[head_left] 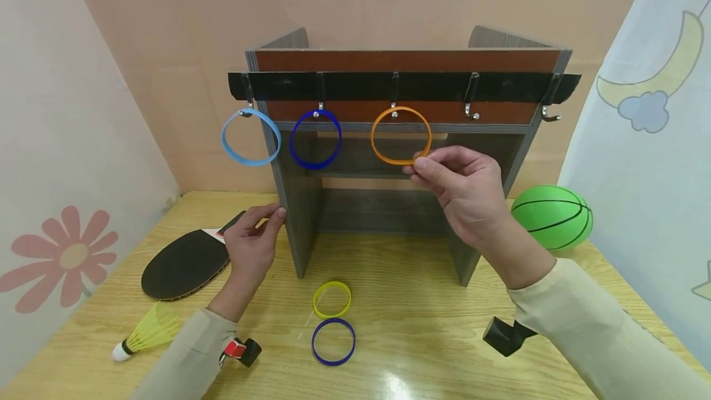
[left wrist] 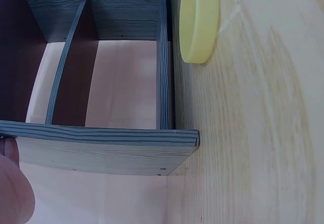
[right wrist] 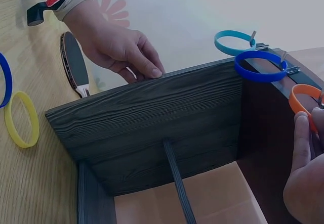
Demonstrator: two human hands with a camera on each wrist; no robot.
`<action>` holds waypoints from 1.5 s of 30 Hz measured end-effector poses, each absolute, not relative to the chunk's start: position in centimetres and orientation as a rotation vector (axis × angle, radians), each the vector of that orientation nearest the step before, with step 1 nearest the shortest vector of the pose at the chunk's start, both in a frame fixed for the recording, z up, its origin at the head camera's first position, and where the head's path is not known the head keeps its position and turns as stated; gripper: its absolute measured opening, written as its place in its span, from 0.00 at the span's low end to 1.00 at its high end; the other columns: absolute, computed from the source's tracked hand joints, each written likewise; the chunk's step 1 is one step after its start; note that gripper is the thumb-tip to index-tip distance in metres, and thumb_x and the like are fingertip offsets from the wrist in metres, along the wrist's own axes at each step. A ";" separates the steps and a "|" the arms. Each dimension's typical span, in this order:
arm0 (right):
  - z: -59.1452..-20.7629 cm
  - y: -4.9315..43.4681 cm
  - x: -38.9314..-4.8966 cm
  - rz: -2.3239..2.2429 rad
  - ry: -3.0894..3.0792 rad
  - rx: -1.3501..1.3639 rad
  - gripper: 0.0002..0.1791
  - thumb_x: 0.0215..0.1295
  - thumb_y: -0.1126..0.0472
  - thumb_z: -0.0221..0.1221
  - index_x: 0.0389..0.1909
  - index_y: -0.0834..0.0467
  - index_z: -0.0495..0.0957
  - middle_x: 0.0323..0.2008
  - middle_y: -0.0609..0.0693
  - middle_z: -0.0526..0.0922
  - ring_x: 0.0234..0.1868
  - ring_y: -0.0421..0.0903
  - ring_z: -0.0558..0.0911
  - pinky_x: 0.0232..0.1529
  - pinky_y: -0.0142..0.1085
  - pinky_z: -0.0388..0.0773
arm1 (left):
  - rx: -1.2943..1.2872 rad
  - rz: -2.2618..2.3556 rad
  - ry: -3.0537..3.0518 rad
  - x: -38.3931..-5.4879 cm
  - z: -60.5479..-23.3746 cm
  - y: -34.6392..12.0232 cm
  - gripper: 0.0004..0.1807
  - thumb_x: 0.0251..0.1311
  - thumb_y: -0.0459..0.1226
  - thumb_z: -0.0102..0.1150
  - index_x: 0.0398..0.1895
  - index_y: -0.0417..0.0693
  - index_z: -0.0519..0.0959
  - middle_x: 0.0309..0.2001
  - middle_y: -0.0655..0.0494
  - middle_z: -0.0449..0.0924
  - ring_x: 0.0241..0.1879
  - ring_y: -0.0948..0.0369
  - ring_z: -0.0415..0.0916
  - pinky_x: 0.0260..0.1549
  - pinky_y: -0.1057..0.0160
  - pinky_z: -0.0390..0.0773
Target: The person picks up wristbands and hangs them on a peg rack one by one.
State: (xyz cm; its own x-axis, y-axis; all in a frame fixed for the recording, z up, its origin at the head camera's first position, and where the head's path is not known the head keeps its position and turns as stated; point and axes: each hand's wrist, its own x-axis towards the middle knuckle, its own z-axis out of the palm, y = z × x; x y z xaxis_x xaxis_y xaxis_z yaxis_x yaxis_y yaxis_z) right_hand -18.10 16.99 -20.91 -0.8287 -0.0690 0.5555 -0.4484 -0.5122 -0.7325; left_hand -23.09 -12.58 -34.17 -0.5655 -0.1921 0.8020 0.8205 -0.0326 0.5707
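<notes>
In the head view my right hand pinches the lower rim of an orange silicone wristband between thumb and fingers. The band's top is right at the middle hook of the black hook strip. My left hand grips the front edge of the grey wooden shelf at its left side panel, thumb on the edge. A light blue wristband hangs on the leftmost hook, and a dark blue wristband hangs on the second. The right wrist view shows the orange wristband beside the fingers.
A yellow wristband and another blue one lie on the wooden table before the shelf. At left are a black table tennis bat and a yellow shuttlecock. A green ball sits at right. Two hooks at right hold nothing.
</notes>
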 end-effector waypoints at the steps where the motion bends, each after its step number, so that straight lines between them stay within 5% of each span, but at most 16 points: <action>1: -21.0 17.0 -18.1 2.419 -1.418 0.788 0.08 0.58 0.81 0.57 0.29 0.69 0.82 0.29 0.60 0.84 0.32 0.52 0.85 0.40 0.39 0.82 | -0.690 -1.698 -1.489 -23.1 -34.2 -12.6 0.07 0.57 0.23 0.60 0.37 0.21 0.79 0.31 0.46 0.81 0.33 0.62 0.80 0.39 0.65 0.81; 39: -27.1 17.2 -14.8 2.269 -2.002 0.673 0.06 0.59 0.74 0.61 0.28 0.61 0.80 0.30 0.57 0.83 0.32 0.51 0.84 0.37 0.45 0.83 | -0.682 -1.684 -1.486 -23.3 -34.3 -12.6 0.08 0.57 0.24 0.62 0.36 0.21 0.79 0.30 0.43 0.80 0.32 0.61 0.80 0.37 0.66 0.82; 45: -29.5 16.8 -14.5 2.296 -2.133 0.635 0.07 0.57 0.68 0.66 0.31 0.68 0.78 0.30 0.57 0.83 0.32 0.53 0.84 0.37 0.46 0.83 | -0.676 -1.681 -1.492 -23.3 -34.4 -12.7 0.08 0.57 0.24 0.62 0.36 0.22 0.80 0.30 0.44 0.81 0.33 0.61 0.80 0.38 0.66 0.81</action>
State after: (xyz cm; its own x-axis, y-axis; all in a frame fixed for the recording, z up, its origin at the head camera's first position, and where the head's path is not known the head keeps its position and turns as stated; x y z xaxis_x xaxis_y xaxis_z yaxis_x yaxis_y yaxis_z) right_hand -14.51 16.79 -29.51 -0.9195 -0.3054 0.2474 -0.2243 -0.1092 -0.9684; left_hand -23.25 -12.68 -34.36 -0.5598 -0.1992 0.8043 0.8223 -0.0138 0.5689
